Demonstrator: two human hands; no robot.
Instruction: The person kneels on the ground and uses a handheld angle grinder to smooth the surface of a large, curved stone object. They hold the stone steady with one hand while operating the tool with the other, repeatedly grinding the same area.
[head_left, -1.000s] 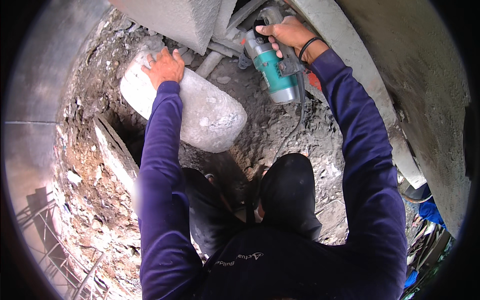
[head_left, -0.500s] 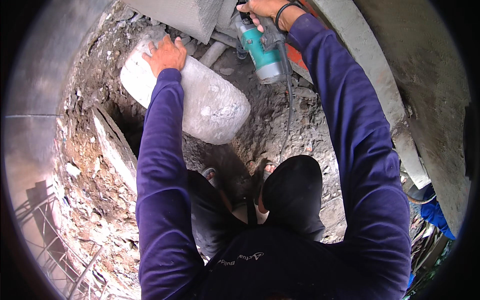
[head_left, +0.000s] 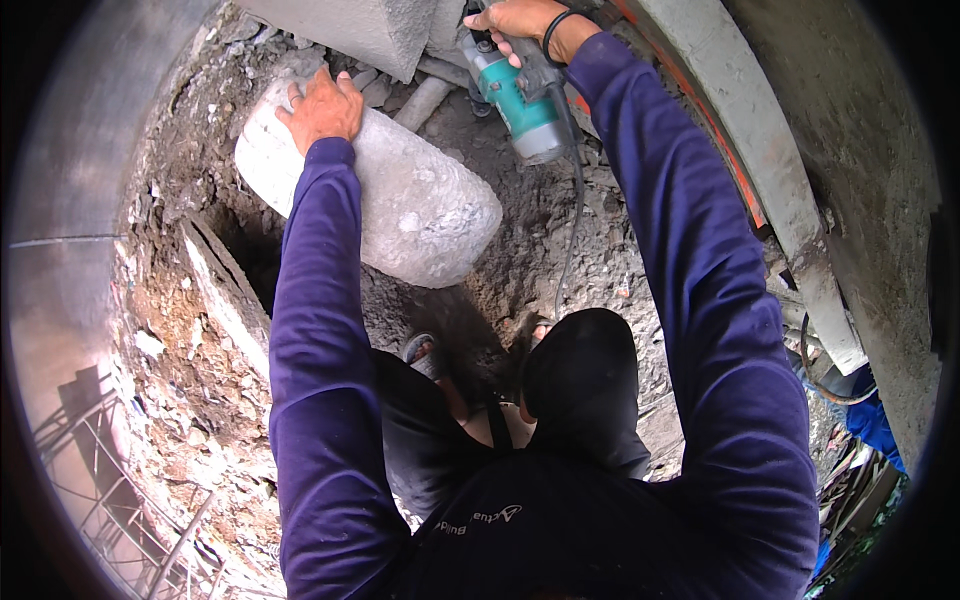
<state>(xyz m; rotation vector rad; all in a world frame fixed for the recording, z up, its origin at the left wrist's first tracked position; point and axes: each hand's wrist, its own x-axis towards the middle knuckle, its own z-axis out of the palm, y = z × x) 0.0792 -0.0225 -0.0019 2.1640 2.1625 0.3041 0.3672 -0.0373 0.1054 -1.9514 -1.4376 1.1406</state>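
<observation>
My left hand lies on the upper part of a rough, pale concrete cylinder, its fingers spread and pressing on the surface. The cylinder rests tilted on broken earth, its rounded end towards my feet. At the top, my right hand is wrapped round the grip of a corded rotary hammer with a teal body and grey end. Its dark cord hangs down to the ground near my knee. The hammer's working tip cannot be made out. The fingers of my right hand show only in part.
A grey concrete block stands beyond the cylinder. Along the right runs a curved concrete edge with an orange strip. A broken slab leans beside a dark hole at left. Thin metal bars stick up at lower left.
My right hand and the rotary hammer have shifted slightly left and up. More of the orange strip shows at right. My left hand stays on the cylinder.
</observation>
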